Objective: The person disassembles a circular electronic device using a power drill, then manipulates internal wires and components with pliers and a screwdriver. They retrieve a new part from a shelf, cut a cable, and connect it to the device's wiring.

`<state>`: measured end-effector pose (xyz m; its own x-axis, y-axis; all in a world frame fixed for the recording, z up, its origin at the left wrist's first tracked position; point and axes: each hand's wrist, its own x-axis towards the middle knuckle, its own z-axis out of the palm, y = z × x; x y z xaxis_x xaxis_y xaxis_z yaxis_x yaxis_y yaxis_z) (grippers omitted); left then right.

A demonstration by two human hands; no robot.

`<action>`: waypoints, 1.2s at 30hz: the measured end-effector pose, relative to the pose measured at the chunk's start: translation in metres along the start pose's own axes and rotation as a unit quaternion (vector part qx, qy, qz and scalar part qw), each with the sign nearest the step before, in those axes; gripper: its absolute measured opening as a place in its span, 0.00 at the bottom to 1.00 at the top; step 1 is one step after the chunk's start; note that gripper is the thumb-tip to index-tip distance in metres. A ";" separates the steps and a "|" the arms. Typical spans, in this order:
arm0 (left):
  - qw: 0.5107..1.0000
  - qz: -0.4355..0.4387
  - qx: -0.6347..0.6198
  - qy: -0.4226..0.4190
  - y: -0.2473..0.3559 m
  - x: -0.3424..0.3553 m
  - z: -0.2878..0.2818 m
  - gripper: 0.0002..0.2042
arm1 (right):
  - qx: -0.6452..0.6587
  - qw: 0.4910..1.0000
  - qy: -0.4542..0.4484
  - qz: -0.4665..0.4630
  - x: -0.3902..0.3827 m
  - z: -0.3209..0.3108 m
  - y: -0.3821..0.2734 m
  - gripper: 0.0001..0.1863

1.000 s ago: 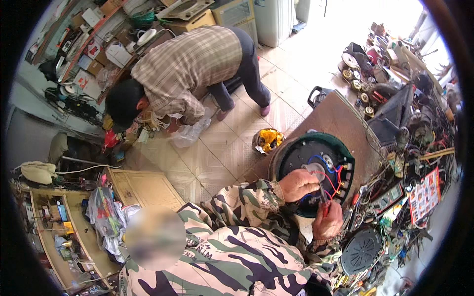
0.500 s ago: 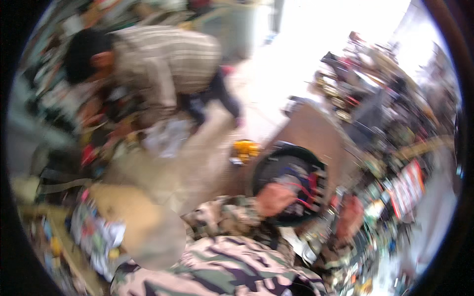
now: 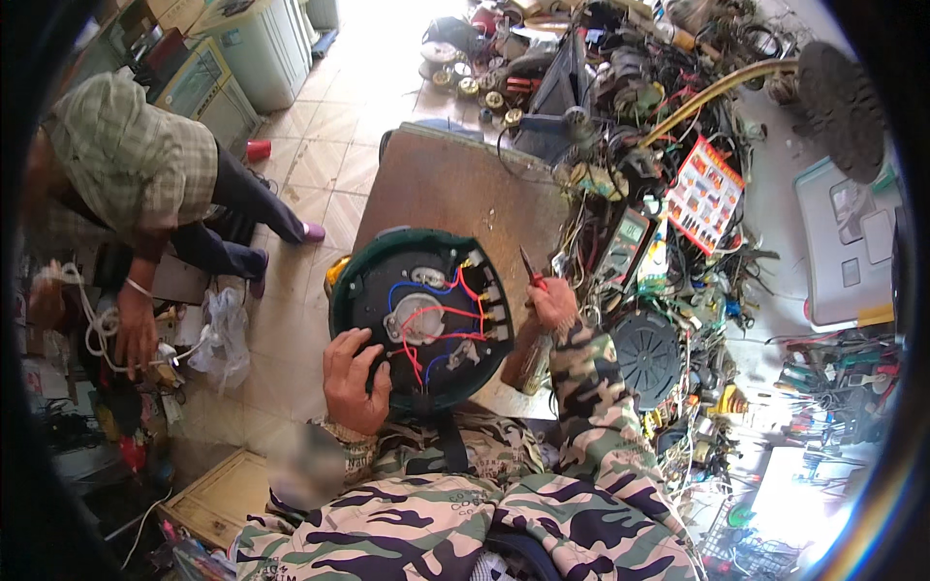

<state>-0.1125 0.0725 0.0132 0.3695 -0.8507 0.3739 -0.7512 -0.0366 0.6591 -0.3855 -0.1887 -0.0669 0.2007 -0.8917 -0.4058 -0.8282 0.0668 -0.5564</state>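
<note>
A dark green round appliance base (image 3: 448, 395) lies open-side up in front of me. Red and blue wires run across its black inside, from a round metal plate (image 3: 418, 318) to a row of terminals (image 3: 494, 312) along the right edge. My left hand (image 3: 356, 382) is at the near left rim, fingers bent and slightly apart, apparently resting against it. Just right of the base, my right hand (image 3: 554, 305) is closed around a slim, red-handled pointed tool (image 3: 529, 265), its tip aimed away from me. The tool touches nothing; its exact kind is unclear.
Under the base stands a brown board-topped table (image 3: 436, 184). Heaped parts and cables fill the right side, with a multimeter (image 3: 622, 242), a printed sheet (image 3: 705, 194) and a black round grille (image 3: 645, 358). At left, another person (image 3: 136, 155) handles a white cable (image 3: 97, 324).
The view has swung and steadied. My left hand has gone from inside the base to its near left rim. My right hand has left the heap and now holds the red-handled tool.
</note>
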 end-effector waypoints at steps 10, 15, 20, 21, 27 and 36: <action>0.996 0.056 0.039 0.053 -0.014 -0.006 0.014 0.08 | 0.340 0.910 -0.194 0.134 -0.013 0.090 0.121 0.15; 0.996 0.056 0.019 0.063 -0.007 -0.001 0.017 0.06 | 0.513 0.788 -0.246 0.236 -0.035 0.070 0.111 0.18; 0.995 0.071 0.026 0.066 -0.009 -0.003 0.020 0.07 | 0.453 0.776 -0.331 0.289 -0.027 0.074 0.105 0.19; 0.995 0.074 0.021 0.067 -0.009 -0.003 0.018 0.07 | 0.408 0.778 -0.361 0.313 -0.020 0.081 0.121 0.19; 0.993 0.101 -0.013 0.051 -0.008 -0.003 0.025 0.06 | 0.446 0.850 -0.208 0.187 -0.029 0.151 0.207 0.15; 0.993 0.112 -0.025 0.021 -0.008 0.001 -0.001 0.04 | 0.378 0.880 -0.169 0.232 -0.066 0.185 0.174 0.15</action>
<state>-0.1059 0.0724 0.0089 0.2198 -0.8121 0.5405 -0.7898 0.1771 0.5873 -0.4466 -0.0354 -0.2711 0.1832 -0.5143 -0.8378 -0.3036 0.7809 -0.5458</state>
